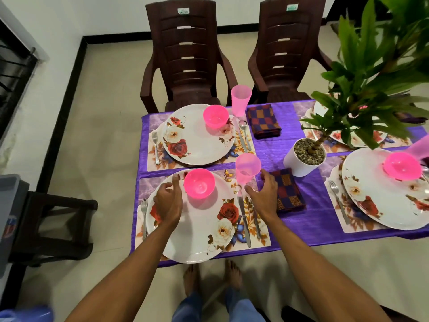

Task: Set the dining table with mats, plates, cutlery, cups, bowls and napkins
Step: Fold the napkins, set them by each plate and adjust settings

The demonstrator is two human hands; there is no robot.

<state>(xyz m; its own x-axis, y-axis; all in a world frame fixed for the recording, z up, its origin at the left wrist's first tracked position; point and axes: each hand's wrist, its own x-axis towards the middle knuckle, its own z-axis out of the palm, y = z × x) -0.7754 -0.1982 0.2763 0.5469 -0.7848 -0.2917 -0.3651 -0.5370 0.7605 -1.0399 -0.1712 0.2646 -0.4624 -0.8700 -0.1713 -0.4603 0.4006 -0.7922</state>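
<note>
Just ahead of the right grip [263, 196], on its thumb side, stands the near pink cup [247, 167]. It is upright on the far corner of the mat [263, 239], long axis vertical, mouth up, with nothing seen inside.

The right grip is spread, thumb and fingers apart, and holds nothing. Its thumb lies at the foot of the cup; contact cannot be confirmed. On its finger side lies the checked napkin [290, 194], folded flat and partly under the fingertips, with its long axis slanting away from the wrist.

The left grip [168, 201] hovers over the plate [197, 228], fingers loosely bent and apart, clasping nothing. The pink bowl [199, 183] stands just beside its thumb on the plate's far part and is empty.

Judgement: the right grip is the nearer to both cup and napkin. The coming move is probably a short reach forward, either to close round the cup or to nudge the napkin. Which of the two cannot be told.

The knife [243, 219] lies lengthwise beneath the right wrist. The fork [144, 212] lies outboard of the left grip.

Well beyond the right grip on the bench [320, 212], a white pot [299, 163] holds pebbles and a leafy plant.
</note>
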